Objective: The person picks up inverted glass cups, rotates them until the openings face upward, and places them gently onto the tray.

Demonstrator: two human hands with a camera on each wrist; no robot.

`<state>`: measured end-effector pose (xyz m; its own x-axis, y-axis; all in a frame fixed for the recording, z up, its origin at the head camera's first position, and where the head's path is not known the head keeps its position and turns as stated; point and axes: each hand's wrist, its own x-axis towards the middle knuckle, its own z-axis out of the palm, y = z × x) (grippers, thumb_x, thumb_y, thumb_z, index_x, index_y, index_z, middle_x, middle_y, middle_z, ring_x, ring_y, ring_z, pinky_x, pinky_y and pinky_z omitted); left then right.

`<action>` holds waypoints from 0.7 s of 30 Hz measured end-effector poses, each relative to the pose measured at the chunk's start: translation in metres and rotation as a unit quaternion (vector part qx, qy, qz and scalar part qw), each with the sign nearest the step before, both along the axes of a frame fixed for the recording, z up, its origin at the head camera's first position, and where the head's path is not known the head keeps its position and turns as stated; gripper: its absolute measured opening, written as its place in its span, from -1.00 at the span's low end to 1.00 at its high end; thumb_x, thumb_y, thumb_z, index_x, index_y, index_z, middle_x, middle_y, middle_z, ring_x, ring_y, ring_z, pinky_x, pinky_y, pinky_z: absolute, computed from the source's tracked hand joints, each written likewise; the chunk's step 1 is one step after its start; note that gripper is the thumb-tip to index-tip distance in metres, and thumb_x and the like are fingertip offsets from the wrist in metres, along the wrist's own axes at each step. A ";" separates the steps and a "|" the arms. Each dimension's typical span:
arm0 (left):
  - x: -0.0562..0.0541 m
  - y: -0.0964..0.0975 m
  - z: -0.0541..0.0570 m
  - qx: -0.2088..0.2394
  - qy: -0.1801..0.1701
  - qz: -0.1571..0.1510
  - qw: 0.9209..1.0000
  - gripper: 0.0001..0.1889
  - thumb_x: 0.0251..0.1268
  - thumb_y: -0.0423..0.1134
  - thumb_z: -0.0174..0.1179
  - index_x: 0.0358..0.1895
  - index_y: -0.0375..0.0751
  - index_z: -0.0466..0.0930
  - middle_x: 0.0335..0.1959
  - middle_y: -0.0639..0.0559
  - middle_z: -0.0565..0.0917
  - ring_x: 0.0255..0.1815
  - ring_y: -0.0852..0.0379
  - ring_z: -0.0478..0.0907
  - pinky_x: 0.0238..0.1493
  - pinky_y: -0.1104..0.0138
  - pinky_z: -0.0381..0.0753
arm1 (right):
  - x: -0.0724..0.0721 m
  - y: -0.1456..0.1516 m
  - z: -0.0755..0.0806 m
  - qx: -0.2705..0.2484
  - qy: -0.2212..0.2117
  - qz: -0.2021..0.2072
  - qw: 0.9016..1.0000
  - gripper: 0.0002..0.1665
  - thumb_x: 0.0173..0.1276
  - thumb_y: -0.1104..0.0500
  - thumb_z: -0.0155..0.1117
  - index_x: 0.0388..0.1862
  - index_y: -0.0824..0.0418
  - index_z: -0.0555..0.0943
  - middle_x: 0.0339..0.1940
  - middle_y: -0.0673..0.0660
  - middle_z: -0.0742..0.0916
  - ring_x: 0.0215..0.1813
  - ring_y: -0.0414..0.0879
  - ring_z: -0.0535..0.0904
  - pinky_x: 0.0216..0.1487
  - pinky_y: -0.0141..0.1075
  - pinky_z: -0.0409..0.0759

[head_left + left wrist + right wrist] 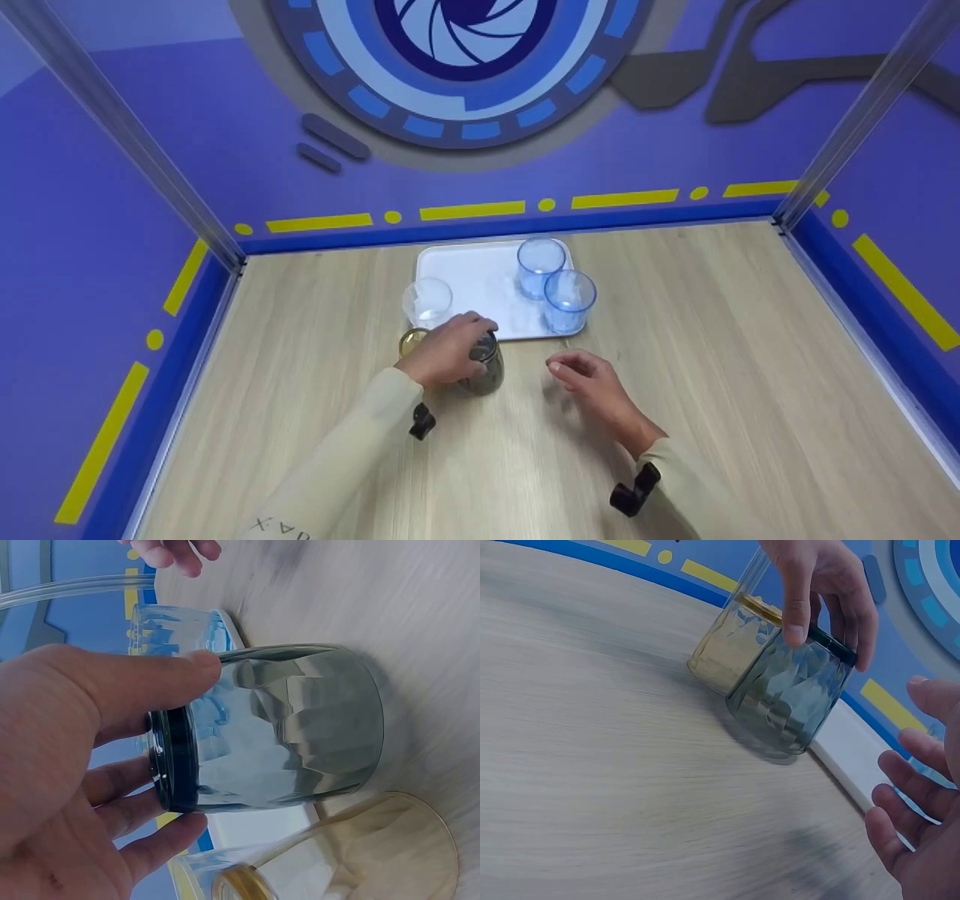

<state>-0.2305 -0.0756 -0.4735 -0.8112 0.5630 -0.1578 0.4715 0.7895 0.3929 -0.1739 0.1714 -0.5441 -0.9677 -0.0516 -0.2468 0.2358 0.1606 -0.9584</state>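
My left hand [444, 352] grips a smoky grey faceted glass [486, 376] by its rim, with the thumb on the near side and fingers across from it. In the right wrist view the grey glass [789, 701] stands at or barely above the tabletop; I cannot tell which. Close beside it is an amber glass [731, 649], partly hidden behind my left hand in the head view. My right hand [592, 382] hovers over the table to the right, fingers loosely bent, holding nothing.
A white tray [469, 266] lies toward the back wall. Two blue glasses [541, 274] are at its right side, and a clear glass [427, 306] is at its front left corner. Blue-purple panels [465, 180] and metal posts [855, 112] enclose the wooden table [712, 315].
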 end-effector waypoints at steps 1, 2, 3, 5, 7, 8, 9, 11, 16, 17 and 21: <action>0.000 0.000 0.001 0.000 -0.003 0.001 1.000 -0.37 0.17 -0.24 0.34 0.35 -0.07 0.37 0.26 -0.01 0.48 0.28 0.05 0.43 0.27 0.16 0.48 | 0.000 0.000 0.000 -0.001 0.001 0.000 1.000 -0.66 0.36 0.03 0.27 0.00 0.21 0.63 0.03 0.15 0.69 -0.01 -0.17 0.56 0.03 -0.26 0.56; 0.000 0.000 0.001 0.001 -0.005 0.002 1.000 -0.36 0.17 -0.23 0.34 0.35 -0.07 0.37 0.26 -0.01 0.48 0.28 0.06 0.43 0.27 0.16 0.48 | 0.000 0.000 0.000 -0.002 0.001 0.000 1.000 -0.66 0.36 0.04 0.26 0.00 0.21 0.63 0.03 0.15 0.69 -0.01 -0.17 0.56 0.04 -0.25 0.56; 0.000 0.000 0.001 0.001 -0.008 0.002 1.000 -0.36 0.17 -0.23 0.34 0.35 -0.07 0.36 0.27 0.00 0.48 0.29 0.06 0.43 0.28 0.16 0.48 | 0.000 0.000 0.000 -0.002 0.002 -0.001 1.000 -0.66 0.36 0.04 0.26 0.00 0.21 0.63 0.03 0.15 0.69 -0.01 -0.18 0.56 0.04 -0.25 0.56; 0.001 0.001 0.002 0.003 -0.012 0.003 1.000 -0.36 0.18 -0.23 0.34 0.36 -0.06 0.36 0.27 0.00 0.47 0.29 0.06 0.42 0.28 0.17 0.47 | 0.000 0.000 0.002 -0.002 -0.001 -0.002 1.000 -0.68 0.38 0.07 0.24 0.00 0.23 0.62 0.02 0.15 0.69 0.00 -0.17 0.55 0.06 -0.21 0.56; 0.001 0.000 0.003 0.006 -0.012 0.002 1.000 -0.36 0.18 -0.22 0.34 0.36 -0.05 0.36 0.28 0.01 0.47 0.30 0.07 0.42 0.29 0.17 0.47 | 0.001 0.000 0.003 -0.003 0.002 0.000 1.000 -0.68 0.38 0.07 0.25 0.00 0.23 0.62 0.01 0.13 0.69 0.00 -0.17 0.55 0.09 -0.19 0.56; 0.002 0.000 0.003 0.008 -0.011 0.001 1.000 -0.36 0.18 -0.22 0.34 0.36 -0.05 0.36 0.28 0.01 0.47 0.30 0.07 0.42 0.30 0.17 0.46 | 0.001 0.000 0.003 -0.002 0.002 0.000 1.000 -0.68 0.37 0.07 0.25 0.00 0.23 0.63 0.00 0.12 0.69 0.00 -0.17 0.56 0.09 -0.19 0.56; 0.002 0.000 0.003 0.009 -0.010 0.000 1.000 -0.36 0.18 -0.22 0.34 0.36 -0.06 0.36 0.28 0.01 0.47 0.30 0.06 0.42 0.30 0.17 0.46 | 0.001 0.000 0.003 -0.001 0.004 0.001 1.000 -0.67 0.37 0.06 0.25 0.00 0.23 0.62 0.00 0.12 0.69 0.01 -0.17 0.56 0.10 -0.18 0.56; 0.003 -0.001 0.004 0.011 -0.009 -0.001 1.000 -0.36 0.18 -0.21 0.35 0.35 -0.05 0.36 0.28 0.01 0.47 0.31 0.06 0.41 0.31 0.17 0.45 | 0.002 0.000 0.003 0.000 0.008 0.002 1.000 -0.67 0.36 0.05 0.26 0.00 0.22 0.62 0.00 0.12 0.69 0.01 -0.16 0.57 0.11 -0.18 0.56; 0.003 0.001 0.006 0.013 -0.018 0.001 1.000 -0.35 0.19 -0.18 0.34 0.37 -0.04 0.35 0.31 0.02 0.45 0.33 0.07 0.39 0.33 0.16 0.43 | 0.001 -0.001 0.002 0.022 0.027 0.009 0.999 -0.69 0.35 0.06 0.28 -0.01 0.18 0.63 -0.01 0.10 0.69 0.03 -0.13 0.56 0.05 -0.25 0.55; 0.003 0.002 0.006 0.013 -0.020 0.002 1.000 -0.35 0.19 -0.17 0.34 0.37 -0.04 0.35 0.31 0.02 0.45 0.34 0.07 0.39 0.33 0.16 0.43 | 0.001 -0.001 0.002 0.029 0.032 0.012 0.999 -0.70 0.34 0.07 0.28 -0.01 0.17 0.64 0.00 0.09 0.69 0.05 -0.11 0.55 0.04 -0.27 0.54; 0.004 0.002 0.007 0.010 -0.027 0.005 1.000 -0.35 0.21 -0.16 0.32 0.38 -0.03 0.33 0.32 0.03 0.44 0.34 0.08 0.38 0.34 0.16 0.42 | 0.001 -0.004 0.001 0.055 0.045 0.020 0.997 -0.69 0.32 0.09 0.30 0.01 0.14 0.64 0.02 0.06 0.69 0.12 -0.08 0.54 0.08 -0.28 0.50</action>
